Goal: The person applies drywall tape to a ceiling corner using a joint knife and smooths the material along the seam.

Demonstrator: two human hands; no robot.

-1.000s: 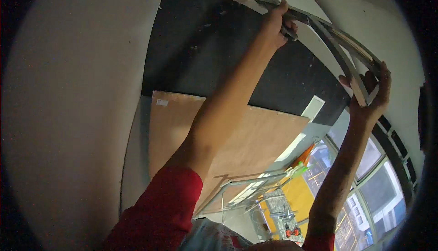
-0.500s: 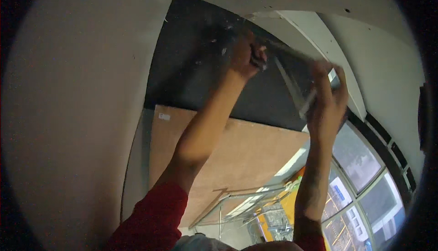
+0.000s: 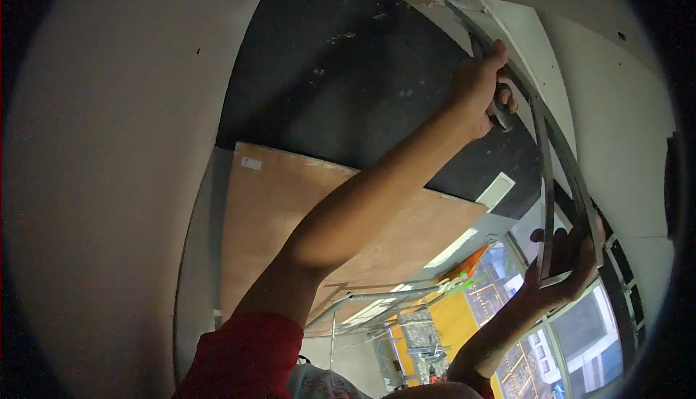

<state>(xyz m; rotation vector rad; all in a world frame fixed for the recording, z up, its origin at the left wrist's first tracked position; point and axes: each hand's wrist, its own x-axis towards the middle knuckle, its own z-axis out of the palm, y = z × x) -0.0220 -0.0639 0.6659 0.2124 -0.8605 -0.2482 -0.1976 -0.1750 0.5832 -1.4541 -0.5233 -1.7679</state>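
A long, narrow grey metal frame (image 3: 547, 203) slants from the top centre down to the right, along the edge of a dark panel (image 3: 362, 87). Near its upper part my left hand (image 3: 477, 94) is closed, with the thumb stretched up beside a bar and the fingers curled around grey metal. A small metal piece (image 3: 502, 117) shows at those fingers; I cannot tell whether it belongs to the frame. My right hand (image 3: 562, 272) grips the lower end from below, its fingers behind and around the bars.
A pale wall-like surface (image 3: 123, 167) fills the left. Below the dark panel is a brown wooden board (image 3: 348, 225) with a small white label. White boards (image 3: 609, 101) with holes curve along the upper right. Windows (image 3: 587, 326), metal tubing (image 3: 391, 296) and a yellow surface (image 3: 449, 312) appear lower down.
My left hand has moved right along the dark panel's edge. My right hand has gone lower and farther right. The metal frame, blurred before, now shows clearly between them, and the view has shifted slightly.
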